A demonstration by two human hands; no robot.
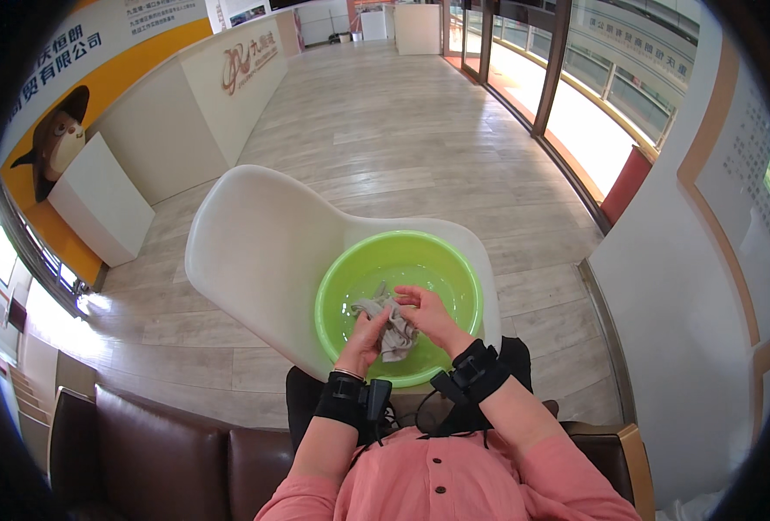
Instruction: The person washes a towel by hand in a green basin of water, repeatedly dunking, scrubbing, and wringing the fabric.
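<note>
A crumpled light-grey cloth (pixel 396 340) is bunched up between my hands, over a round bright-green basin (pixel 323 306). Shallow clear water shows inside the basin. My left hand (pixel 366 337) is closed around the left side of the cloth. On the other side, my right hand (pixel 434 318) has its fingers bent loosely against the cloth's upper right edge. Part of the cloth is hidden behind the hands.
The basin rests on the seat of a white moulded chair (pixel 259 234), its backrest at the left. Below me is a brown leather sofa (pixel 163 447). A white counter (pixel 220 95) stands far left, glass doors (pixel 524 65) far right, and a white wall panel (pixel 663 286) at the right.
</note>
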